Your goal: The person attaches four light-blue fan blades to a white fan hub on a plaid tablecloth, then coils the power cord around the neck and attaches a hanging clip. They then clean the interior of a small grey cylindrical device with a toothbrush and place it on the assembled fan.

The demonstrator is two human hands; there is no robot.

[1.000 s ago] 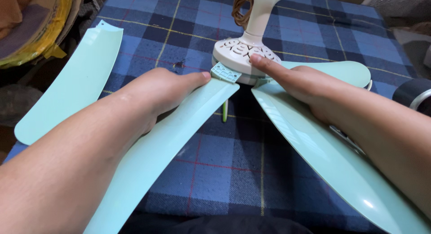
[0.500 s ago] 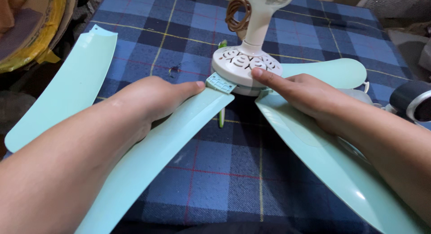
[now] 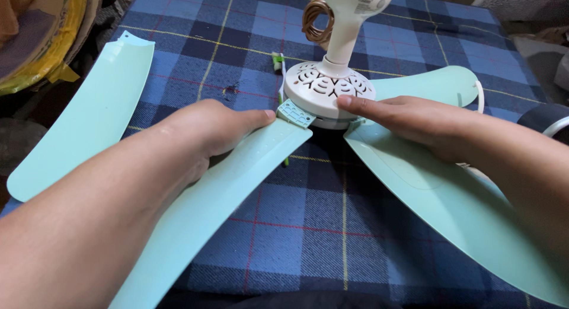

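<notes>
my left hand (image 3: pixel 204 128) fingers together flat on the near fan blade (image 3: pixel 219 190), right hand (image 3: pixel 409 120) forefinger out touching the white motor hub (image 3: pixel 323 86) rim, loose blade (image 3: pixel 83 116) well apart at the plaid cloth (image 3: pixel 320 226) edge

I see pale mint-green fan blades (image 3: pixel 231 184) around a white motor hub (image 3: pixel 323 86) – its top pierced with a dark cut-out pattern. Beneath lies a blue plaid cloth (image 3: pixel 308 226) with thin yellow and red lines – and brown coiled wire (image 3: pixel 316 18).

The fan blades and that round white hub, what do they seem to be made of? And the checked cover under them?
Fan blades: likely thin plastic, mint green, smooth with a soft sheen. Round white hub: looks like moulded plastic, glossy, with cut-out vent holes. Checked cover: woven fabric, matte, visible weave; the fibre cannot be told.
</notes>
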